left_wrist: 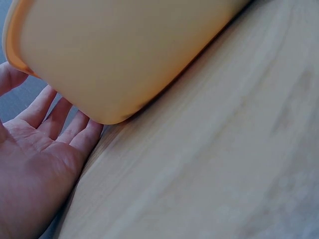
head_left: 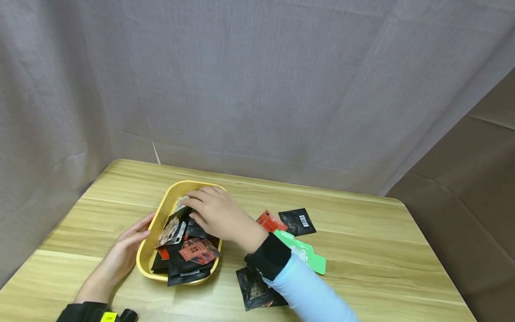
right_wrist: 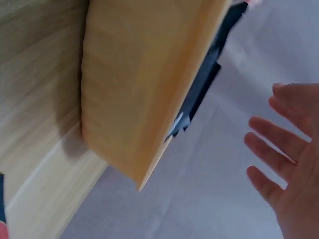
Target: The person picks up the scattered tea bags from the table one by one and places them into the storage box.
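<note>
Far left, just the one left hand [head_left: 124,250], and what a quiet job it had: fingers relaxed and fairly straight, laid against the outside of the yellow tub [head_left: 150,245], gripping nothing, probably there to keep it from sliding. One tub, then, upright on the left part of the table [head_left: 382,268], and packed! Packets lay tilted and overlapping inside, likely because there was little room to lie flat. A picture packet [head_left: 172,231] leaned by the left wall, a red-labelled packet [head_left: 200,250] lay across darker ones, and a black packet [head_left: 189,276] poked out over the near rim. Three picked out there, with more beneath and around them; the full count was hidden.

Over the far right of the tub came the one right hand [head_left: 221,217], fingers spread and loosely bent, nothing in its grasp in the wrist view, perhaps held that way to get at the packets. Whether a fingertip touched one, I couldn't tell.

On to the right side! Near the front lay a dark packet [head_left: 253,288], partly under the blue sleeve [head_left: 311,293]; one or two there, too covered to say. Beyond: one red packet [head_left: 270,221], one barcoded packet [head_left: 291,221], and one green card [head_left: 303,254] nearer the front, all lying loose, seemingly in no set order.
</note>
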Action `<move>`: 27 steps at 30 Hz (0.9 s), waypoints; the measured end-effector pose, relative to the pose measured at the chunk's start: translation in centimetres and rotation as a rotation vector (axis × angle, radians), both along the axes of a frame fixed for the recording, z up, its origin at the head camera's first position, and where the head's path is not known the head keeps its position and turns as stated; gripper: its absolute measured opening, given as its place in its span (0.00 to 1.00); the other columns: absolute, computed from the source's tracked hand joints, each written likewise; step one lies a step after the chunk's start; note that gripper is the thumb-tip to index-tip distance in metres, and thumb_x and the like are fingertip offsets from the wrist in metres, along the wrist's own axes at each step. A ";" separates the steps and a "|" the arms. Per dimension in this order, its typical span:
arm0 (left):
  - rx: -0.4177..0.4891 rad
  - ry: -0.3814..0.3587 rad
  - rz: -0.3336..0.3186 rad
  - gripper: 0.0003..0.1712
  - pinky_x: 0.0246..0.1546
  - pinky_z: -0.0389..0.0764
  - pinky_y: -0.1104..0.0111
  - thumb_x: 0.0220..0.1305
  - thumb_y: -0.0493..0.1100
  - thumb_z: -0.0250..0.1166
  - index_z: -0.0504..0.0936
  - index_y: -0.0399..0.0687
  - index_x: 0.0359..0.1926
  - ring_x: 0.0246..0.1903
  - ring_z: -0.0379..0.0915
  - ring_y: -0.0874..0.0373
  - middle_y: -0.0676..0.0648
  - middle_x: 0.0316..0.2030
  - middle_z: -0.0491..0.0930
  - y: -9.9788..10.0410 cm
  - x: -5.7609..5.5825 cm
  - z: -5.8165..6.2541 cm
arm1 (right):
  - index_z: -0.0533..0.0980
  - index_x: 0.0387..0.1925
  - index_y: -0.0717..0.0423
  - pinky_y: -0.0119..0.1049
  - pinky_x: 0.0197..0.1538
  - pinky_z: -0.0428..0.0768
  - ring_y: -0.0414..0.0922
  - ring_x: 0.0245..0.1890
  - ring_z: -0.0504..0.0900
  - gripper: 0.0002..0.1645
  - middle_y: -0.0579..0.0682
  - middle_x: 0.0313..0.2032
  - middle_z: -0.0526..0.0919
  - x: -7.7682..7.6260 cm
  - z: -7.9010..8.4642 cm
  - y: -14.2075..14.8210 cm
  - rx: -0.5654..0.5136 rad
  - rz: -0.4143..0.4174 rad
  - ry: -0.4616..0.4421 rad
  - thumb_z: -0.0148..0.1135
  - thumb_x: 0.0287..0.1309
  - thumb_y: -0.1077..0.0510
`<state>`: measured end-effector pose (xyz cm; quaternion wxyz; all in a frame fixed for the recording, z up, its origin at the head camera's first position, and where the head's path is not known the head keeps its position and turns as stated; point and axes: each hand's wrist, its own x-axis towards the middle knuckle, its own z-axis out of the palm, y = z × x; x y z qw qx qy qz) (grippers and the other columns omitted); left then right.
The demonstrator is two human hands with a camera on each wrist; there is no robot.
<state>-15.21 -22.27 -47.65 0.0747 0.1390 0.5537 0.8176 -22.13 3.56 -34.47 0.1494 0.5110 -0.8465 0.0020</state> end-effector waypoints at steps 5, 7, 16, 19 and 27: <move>-0.013 -0.006 0.006 0.28 0.56 0.71 0.75 0.76 0.34 0.39 0.64 0.55 0.72 0.60 0.68 0.67 0.62 0.64 0.71 -0.1 0.0 -0.3 | 0.74 0.65 0.49 0.42 0.70 0.63 0.47 0.65 0.71 0.24 0.49 0.64 0.74 -0.1 0.1 2.6 -0.138 -0.135 -0.178 0.58 0.70 0.51; -0.013 -0.006 0.004 0.28 0.56 0.71 0.75 0.76 0.34 0.39 0.65 0.56 0.72 0.60 0.68 0.67 0.62 0.64 0.71 -0.1 0.0 -0.3 | 0.74 0.65 0.48 0.43 0.70 0.63 0.47 0.65 0.70 0.24 0.49 0.64 0.74 -0.1 -0.1 3.8 -0.187 -0.197 -0.230 0.59 0.70 0.52; -0.034 -0.010 0.020 0.28 0.56 0.70 0.76 0.77 0.34 0.40 0.64 0.55 0.73 0.60 0.67 0.68 0.63 0.64 0.70 0.0 0.0 -0.3 | 0.74 0.64 0.51 0.48 0.66 0.67 0.51 0.64 0.72 0.27 0.52 0.63 0.76 0.8 -0.8 9.9 -0.250 -0.400 -0.374 0.66 0.64 0.54; -0.037 -0.009 0.020 0.28 0.56 0.70 0.76 0.77 0.34 0.40 0.63 0.54 0.73 0.60 0.67 0.68 0.63 0.64 0.70 0.0 0.0 -0.3 | 0.75 0.63 0.52 0.49 0.63 0.71 0.52 0.62 0.74 0.29 0.53 0.60 0.78 1.2 -0.9 11.9 -0.257 -0.473 -0.419 0.69 0.60 0.55; -0.018 -0.004 0.018 0.28 0.56 0.70 0.76 0.76 0.34 0.40 0.66 0.58 0.71 0.60 0.67 0.69 0.63 0.63 0.71 0.1 0.1 -0.2 | 0.78 0.56 0.58 0.45 0.39 0.79 0.48 0.39 0.81 0.29 0.53 0.42 0.83 2.1 -1.5 16.8 -0.188 -0.735 -0.592 0.75 0.54 0.56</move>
